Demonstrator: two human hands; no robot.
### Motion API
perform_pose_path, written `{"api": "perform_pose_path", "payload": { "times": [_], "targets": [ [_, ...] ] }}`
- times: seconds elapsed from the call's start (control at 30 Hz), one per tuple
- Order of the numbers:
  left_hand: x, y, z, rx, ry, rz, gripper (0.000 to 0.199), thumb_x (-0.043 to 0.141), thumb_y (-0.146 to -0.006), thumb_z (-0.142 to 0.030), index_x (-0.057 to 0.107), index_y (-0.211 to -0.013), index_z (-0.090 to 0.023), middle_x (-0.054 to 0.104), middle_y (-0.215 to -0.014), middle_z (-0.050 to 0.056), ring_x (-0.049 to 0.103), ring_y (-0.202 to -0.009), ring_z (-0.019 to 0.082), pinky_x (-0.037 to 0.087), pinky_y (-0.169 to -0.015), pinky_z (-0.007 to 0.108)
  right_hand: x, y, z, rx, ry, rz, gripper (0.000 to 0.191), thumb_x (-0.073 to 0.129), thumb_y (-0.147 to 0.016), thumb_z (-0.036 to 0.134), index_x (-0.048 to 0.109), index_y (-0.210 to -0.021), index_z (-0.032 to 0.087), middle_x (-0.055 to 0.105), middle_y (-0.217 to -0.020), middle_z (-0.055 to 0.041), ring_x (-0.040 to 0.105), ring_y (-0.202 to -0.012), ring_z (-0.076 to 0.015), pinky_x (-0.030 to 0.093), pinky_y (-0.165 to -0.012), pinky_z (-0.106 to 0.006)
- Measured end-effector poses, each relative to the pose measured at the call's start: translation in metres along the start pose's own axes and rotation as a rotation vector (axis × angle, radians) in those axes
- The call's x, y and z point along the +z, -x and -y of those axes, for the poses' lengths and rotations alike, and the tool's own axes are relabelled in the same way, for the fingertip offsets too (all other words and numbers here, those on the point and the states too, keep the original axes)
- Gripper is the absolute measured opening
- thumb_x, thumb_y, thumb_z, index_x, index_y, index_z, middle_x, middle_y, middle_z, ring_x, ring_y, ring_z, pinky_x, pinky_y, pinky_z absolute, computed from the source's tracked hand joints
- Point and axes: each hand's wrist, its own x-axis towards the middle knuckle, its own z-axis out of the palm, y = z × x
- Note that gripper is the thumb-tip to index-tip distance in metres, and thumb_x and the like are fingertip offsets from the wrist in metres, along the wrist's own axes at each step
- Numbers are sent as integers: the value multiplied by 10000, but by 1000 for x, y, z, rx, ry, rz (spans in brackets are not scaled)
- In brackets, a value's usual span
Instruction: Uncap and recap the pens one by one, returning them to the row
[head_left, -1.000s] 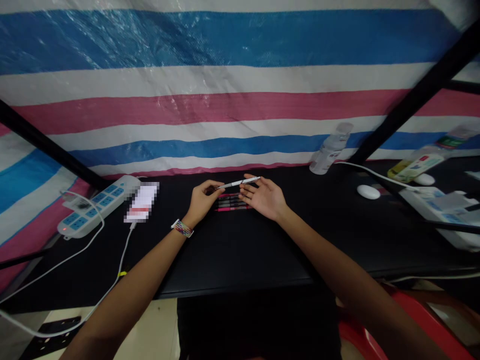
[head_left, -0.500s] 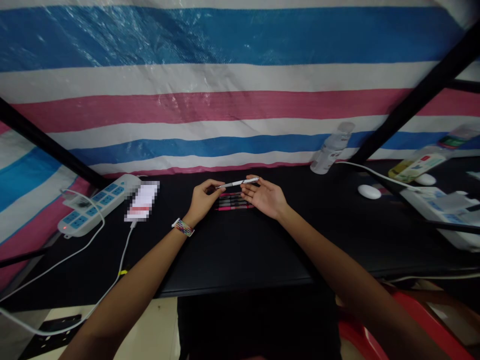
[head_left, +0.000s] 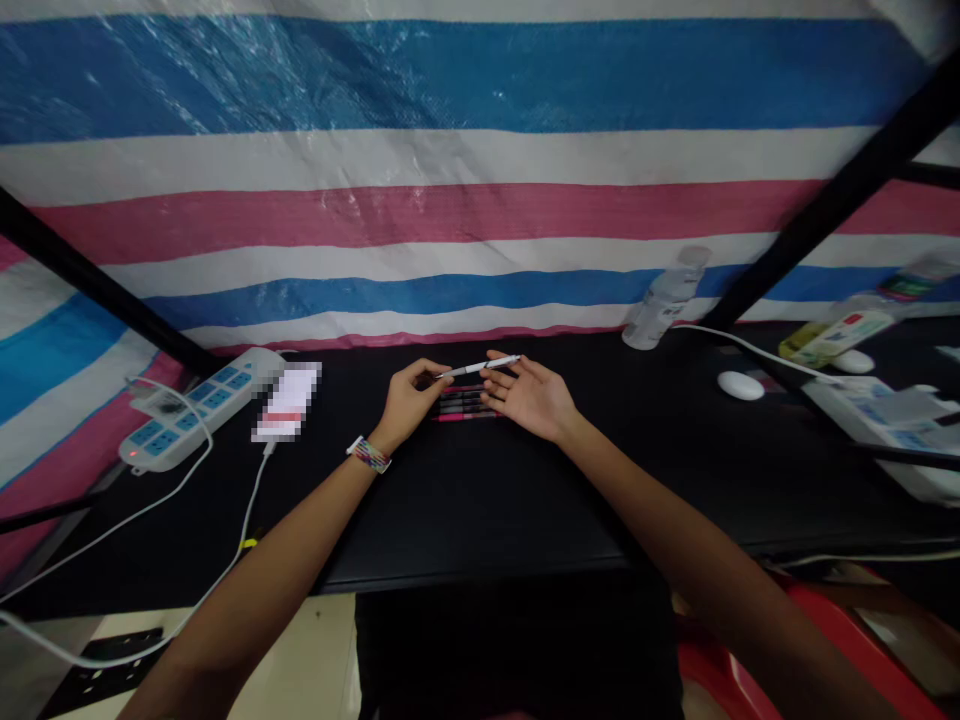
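A white pen is raised slantwise above the table, its left end pinched between the thumb and fingers of my left hand. A woven multicoloured bracelet circles that wrist. My right hand is turned palm up with its fingers apart, and the pen's right end lies across or against them; I cannot tell how firmly they touch. Below the raised pen, several dark and pink pens lie side by side, partly hidden by both hands.
On the left are a power strip and a phone with a white cable. At right stand a clear bottle, a white mouse-like object, a bottle of yellow liquid and another power strip. A striped sheet hangs behind.
Both hands and the white pen hold nearly the same pose. The whole view has shifted very slightly.
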Motion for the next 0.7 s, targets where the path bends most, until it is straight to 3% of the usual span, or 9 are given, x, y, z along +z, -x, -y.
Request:
{"api": "perform_pose_path", "payload": {
  "times": [0.13, 0.3, 0.5, 0.7],
  "targets": [
    [0, -1, -1, 2, 6, -8, 199, 845, -888, -380, 837, -984, -206, 837, -1006, 72, 748, -891, 226, 582, -819, 358, -3, -3, -3, -2, -107, -24, 241, 640, -970, 272, 739, -1179, 206, 780, -986, -111, 715, -961, -254, 611, -973, -441],
    [1, -1, 0, -6, -2, 1, 180, 850, -878, -366, 843, -970, -212, 836, -989, 67, 727, -846, 213, 559, -794, 352, -1, -4, -4, 20, -199, -66, 300, 592, -1015, 328, 743, -1231, 186, 765, -995, -121, 711, -933, -245, 627, -940, -421],
    [4, 0, -1, 17, -13, -12, 145, 842, -871, -330, 832, -956, -213, 833, -990, 62, 723, -855, 212, 557, -806, 352, 1, -5, -6, -27, -184, -98, 207, 565, -1025, 260, 751, -1087, 194, 726, -875, -86, 678, -821, -211, 629, -934, -406],
    [5, 0, -1, 26, -26, -15, 142, 833, -896, -334, 819, -965, -211, 829, -1002, 67, 725, -867, 213, 568, -813, 357, 3, -5, -9, -55, -194, -102, 263, 561, -1063, 381, 751, -1129, 211, 725, -897, -87, 686, -851, -224, 638, -922, -417]
  ]
}}
